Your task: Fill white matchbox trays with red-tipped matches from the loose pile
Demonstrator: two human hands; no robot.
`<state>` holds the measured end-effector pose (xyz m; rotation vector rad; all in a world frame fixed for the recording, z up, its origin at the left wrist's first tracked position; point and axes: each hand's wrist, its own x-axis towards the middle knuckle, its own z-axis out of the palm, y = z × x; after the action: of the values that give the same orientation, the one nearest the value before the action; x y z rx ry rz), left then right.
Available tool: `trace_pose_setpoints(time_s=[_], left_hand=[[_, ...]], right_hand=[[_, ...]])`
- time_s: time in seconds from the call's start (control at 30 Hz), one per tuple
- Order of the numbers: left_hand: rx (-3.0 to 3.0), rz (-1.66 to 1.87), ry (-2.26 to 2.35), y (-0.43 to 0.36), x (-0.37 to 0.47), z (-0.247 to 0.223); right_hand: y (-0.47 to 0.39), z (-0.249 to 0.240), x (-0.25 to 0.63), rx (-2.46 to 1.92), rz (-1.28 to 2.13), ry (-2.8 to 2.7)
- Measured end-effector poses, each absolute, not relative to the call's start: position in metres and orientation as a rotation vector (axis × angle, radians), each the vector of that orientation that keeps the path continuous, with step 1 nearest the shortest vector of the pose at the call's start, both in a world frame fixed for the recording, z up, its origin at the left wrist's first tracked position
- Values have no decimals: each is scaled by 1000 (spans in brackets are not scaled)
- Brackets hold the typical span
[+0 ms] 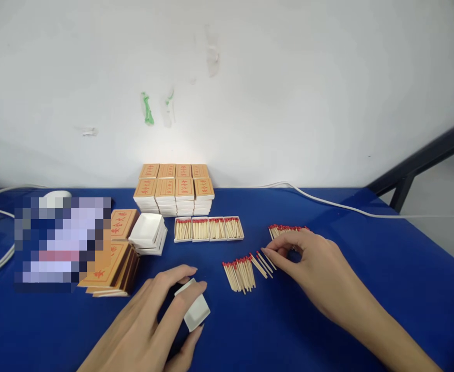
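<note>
My left hand (149, 315) has its fingers closed around a small white matchbox tray (196, 311), which is tilted just above or on the blue table; its visible inside is bare. My right hand (312, 263) is in a pinch, thumb and index finger at the red head of a match (270, 261). Beside it a few loose matches (261, 266) lie apart from a fanned pile of matches (240, 274). Another heap of matches (285, 228) is partly hidden behind my right hand. Four-sided filled trays of matches (200, 229) stand in a row farther back.
Stacked closed matchboxes (172, 190) stand against the wall. To the left are stacked white trays (147, 230) and piled orange matchbox sleeves (108, 266), next to a blurred-out device (64, 240). A white cable (328, 205) runs along the table's back edge.
</note>
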<state>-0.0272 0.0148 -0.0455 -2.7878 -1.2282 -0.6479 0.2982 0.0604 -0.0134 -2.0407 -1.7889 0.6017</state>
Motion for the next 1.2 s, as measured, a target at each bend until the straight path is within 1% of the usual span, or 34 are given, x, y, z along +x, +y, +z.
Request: trace_pose_setpoints(time_s=[0.37,0.47,0.57,0.73,0.83,0.93,1.2], left_hand=[[-2809,-712,-1251,16,-25,-44],[-2806,-712,-1277,15,-24,-44],[-2780,-699,-1304,14,-24,-44],[-2762,-671,-1241,14,-26,-48],[-2755,-666,-1232,14,-26,-49],[-2765,-664,-1227,14,-25,-47],[-2818,-691,-1254,14,-27,-44]], right_hand=[[47,-10,282,-1987,690,-1838],[41,-13,273,-1958,657,-1845],[34,-20,262,-1948,471,-1877],[27,-34,243,-1901,-14,-1950],[26,-39,237,-1872,-122,-1997],[26,-41,235,-1854,-109,-2019],[25,-36,247,-1758,113,-2061]])
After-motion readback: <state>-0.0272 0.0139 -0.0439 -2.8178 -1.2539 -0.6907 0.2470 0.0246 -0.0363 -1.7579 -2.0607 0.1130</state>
